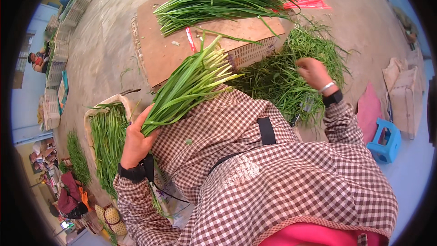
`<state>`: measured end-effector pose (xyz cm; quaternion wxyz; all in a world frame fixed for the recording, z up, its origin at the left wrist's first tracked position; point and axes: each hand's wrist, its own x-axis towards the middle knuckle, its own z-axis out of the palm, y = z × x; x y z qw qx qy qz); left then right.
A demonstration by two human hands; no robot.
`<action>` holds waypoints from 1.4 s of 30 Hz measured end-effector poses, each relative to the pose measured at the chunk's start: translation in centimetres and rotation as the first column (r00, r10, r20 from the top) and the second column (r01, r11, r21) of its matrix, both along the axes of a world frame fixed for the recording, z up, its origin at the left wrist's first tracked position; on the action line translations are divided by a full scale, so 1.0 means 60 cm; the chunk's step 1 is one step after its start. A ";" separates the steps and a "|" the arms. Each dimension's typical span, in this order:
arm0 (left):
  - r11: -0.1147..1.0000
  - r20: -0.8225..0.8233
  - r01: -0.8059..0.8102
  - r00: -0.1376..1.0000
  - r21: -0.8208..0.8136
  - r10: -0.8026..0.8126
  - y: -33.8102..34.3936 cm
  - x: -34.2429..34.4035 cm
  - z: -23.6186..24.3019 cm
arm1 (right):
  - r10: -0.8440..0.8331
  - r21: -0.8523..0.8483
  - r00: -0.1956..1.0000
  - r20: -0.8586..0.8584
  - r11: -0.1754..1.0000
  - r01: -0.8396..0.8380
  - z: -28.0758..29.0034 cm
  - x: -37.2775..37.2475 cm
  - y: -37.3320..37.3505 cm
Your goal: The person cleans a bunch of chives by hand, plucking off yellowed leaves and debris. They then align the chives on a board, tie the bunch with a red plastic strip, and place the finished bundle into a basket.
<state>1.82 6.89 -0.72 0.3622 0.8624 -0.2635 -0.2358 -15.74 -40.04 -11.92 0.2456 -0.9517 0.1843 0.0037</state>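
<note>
My left hand [139, 134] grips a bundle of green leafy chives [184, 89] with pale stem ends, held slanting over my checked apron. My right hand [314, 73] is raised above a loose pile of cut greens [291, 50], its fingers curled; whether anything small is between them I cannot make out. A board [154, 54] on a plastic crate [250, 54] carries another long bunch of chives [214, 4] and red-and-white tie strips [191, 38]. More red strips [309, 0] lie beyond the bunch.
A lined basket of greens [107, 141] is at my left, more greens [77, 159] beyond it. A blue plastic stool [383, 141], pink cloth [366, 109] and pale sacks [403, 100] are at right. Other people [38, 61] sit by crates [57, 73] along the left wall.
</note>
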 end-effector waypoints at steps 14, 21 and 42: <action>0.999 -0.091 -0.006 0.996 -0.046 0.001 0.002 -0.002 -0.002 | 0.279 0.424 0.854 0.439 0.774 -0.471 0.025 0.124 0.246; 0.989 0.261 0.118 0.955 0.092 -0.138 0.004 -0.012 -0.008 | 0.321 0.436 0.855 0.406 0.755 -0.490 0.058 0.075 0.193; 0.960 0.636 0.086 0.732 0.268 -0.243 0.024 -0.047 -0.036 | 0.203 0.326 0.960 -0.192 0.936 -0.133 0.022 -0.019 -0.011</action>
